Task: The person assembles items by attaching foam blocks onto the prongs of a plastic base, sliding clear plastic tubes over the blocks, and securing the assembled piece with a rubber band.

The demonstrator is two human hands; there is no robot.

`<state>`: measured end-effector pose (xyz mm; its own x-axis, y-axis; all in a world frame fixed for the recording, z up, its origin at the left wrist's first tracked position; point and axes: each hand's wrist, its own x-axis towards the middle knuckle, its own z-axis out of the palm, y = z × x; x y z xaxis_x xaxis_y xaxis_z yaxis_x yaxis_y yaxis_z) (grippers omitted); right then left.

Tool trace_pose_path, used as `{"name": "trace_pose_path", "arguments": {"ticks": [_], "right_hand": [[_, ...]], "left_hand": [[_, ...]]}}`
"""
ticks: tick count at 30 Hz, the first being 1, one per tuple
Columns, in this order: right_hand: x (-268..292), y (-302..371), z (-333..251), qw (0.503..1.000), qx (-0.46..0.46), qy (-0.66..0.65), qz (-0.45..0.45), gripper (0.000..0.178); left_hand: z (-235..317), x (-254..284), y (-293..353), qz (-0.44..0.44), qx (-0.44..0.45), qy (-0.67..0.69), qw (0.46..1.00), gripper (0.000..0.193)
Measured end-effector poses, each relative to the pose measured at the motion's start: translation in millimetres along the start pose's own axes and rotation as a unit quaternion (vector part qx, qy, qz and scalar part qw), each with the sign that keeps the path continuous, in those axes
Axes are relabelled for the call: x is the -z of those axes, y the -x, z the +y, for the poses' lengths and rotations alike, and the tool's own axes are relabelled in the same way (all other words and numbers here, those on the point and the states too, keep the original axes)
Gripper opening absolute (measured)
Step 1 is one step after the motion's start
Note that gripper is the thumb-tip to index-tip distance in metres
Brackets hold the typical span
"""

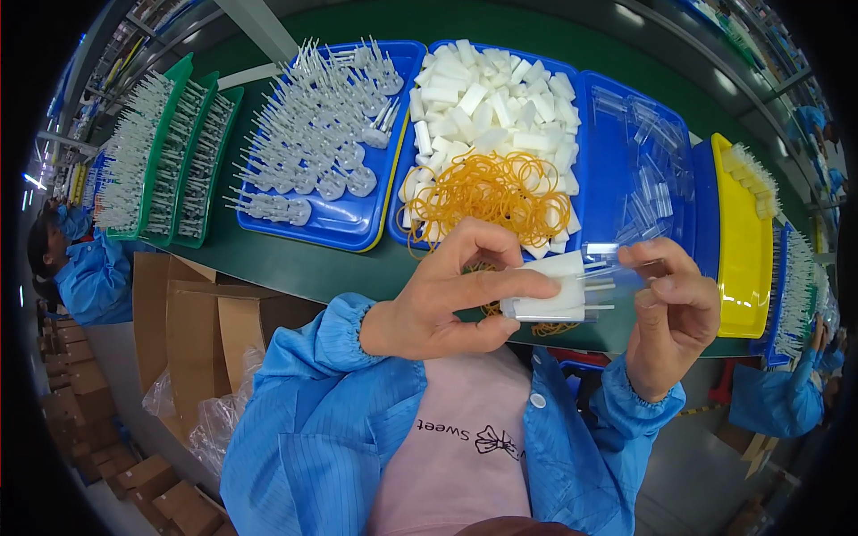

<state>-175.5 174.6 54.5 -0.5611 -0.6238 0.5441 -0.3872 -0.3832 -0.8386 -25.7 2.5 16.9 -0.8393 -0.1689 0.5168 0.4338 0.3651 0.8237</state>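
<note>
My left hand (469, 290) is closed around a white foam block (556, 279), with the thumb pressed on top. Several thin white prongs (601, 287) stick out of the bundle on its right side. Clear plastic tubes (601, 249) lie along the block and over some of the prongs. My right hand (670, 308) is at the prong end, its fingers bent and pinching a clear plastic tube that is hard to make out. Just beyond the hands, a tangle of orange rubber bands (487, 198) lies on a heap of white foam blocks (487, 98).
A blue tray (357, 228) of pronged pale parts stands left of the foam; green trays (161, 210) hold more. To the right are a blue tray (603, 134) of clear tubes and a yellow tray (746, 286). Cardboard boxes (201, 330) stand below left. Co-workers sit at both sides.
</note>
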Motion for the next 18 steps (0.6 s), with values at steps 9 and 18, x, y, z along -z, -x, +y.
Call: {"name": "trace_pose_path", "arguments": {"ticks": [9, 18], "right_hand": [[-5.5, 1.6, -4.9, 0.999, 0.033, 0.016, -0.011, 0.013], [-8.5, 0.4, -8.5, 0.999, 0.043, 0.025, -0.014, 0.018]], "left_hand": [[3.0, 2.5, 1.9, -0.012, 0.019, 0.027, 0.999, 0.042], [0.8, 4.5, 2.1, -0.049, 0.001, 0.033, 0.998, 0.04]]}}
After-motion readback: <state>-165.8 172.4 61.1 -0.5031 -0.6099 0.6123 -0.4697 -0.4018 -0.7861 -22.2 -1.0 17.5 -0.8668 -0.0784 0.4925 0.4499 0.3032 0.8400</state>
